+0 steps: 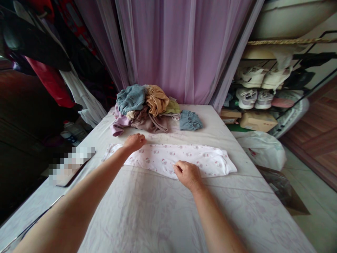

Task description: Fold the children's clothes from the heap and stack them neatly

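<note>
Cardboard boxes [258, 121]: sitting on the floor beside the bed, below the shoe rack; contents hidden
White plastic bag [263, 151]: bulging against the bed's side; contents hidden
Metal shoe rack [297, 59]: holding pale sneakers [246, 98] on two levels
Folded white garment with pink print [205, 161]: lying flat in a long strip across the bed, between both hands and the body, just nearer than the clothes pile
Left hand [134, 142]: resting palm down on the garment's far edge, toward its left end; fingers loosely curled; any pinch hidden
Right hand [188, 174]: resting palm down on the garment's near edge, right of centre; fingers curled inward; any pinch hidden
Clothes pile [142, 116]: sitting at the bed's far end, with denim [131, 99] and tan cloth [156, 100] lying on top; blue-grey shorts [190, 120] lying just beside it
Bed sheet [158, 214]: spreading beneath everything, pale with a faint floral pattern
Pixelated flat object [71, 165]: lying near the bed's left edge, well left of the left hand; too blurred to name
</note>
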Demonstrator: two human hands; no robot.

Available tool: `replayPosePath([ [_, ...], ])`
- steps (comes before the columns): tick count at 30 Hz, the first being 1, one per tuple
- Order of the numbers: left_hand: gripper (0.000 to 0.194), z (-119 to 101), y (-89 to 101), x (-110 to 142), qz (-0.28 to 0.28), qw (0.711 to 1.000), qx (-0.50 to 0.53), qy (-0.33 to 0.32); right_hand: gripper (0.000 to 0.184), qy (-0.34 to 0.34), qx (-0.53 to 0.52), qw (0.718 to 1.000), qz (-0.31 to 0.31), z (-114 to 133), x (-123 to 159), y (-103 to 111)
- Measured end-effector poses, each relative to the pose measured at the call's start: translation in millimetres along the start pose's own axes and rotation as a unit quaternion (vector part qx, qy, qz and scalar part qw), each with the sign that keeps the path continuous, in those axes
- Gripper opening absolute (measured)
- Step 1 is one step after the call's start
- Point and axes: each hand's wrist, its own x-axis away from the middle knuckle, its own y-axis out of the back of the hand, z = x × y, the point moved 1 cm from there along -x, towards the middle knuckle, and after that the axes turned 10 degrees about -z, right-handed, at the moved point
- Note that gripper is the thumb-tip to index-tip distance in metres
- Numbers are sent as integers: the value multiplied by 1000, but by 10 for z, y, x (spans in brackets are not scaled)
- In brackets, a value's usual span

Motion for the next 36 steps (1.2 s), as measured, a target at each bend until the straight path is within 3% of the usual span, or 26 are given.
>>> replayPosePath([
  [5, 31, -184, -50, 117, -17, 997, 30, -75, 27, 1, 3, 1000, 5, 48, -17, 46],
  [15, 18, -596, -39, -45, 16, 995, 31, -94, 28, 2, -3, 1000, 1, 121, -33, 115],
  [21, 33, -601, -55, -113, 63, 989, 67, -112, 27, -4, -8, 1000, 7, 109, -37, 104],
  [25, 33, -584, -74, -173, 87, 987, 63, -117, 27, -6, -3, 1000, 17, 100, -45, 100],
  [33, 23, -710, -107, -76, 16, 994, 15, -105, 25, -4, 1, 1000, 19, 105, -59, 119],
  [36, 27, -694, -172, 70, -35, 990, 6, -138, 25, -1, -13, 1000, 0, 82, -44, 84],
])
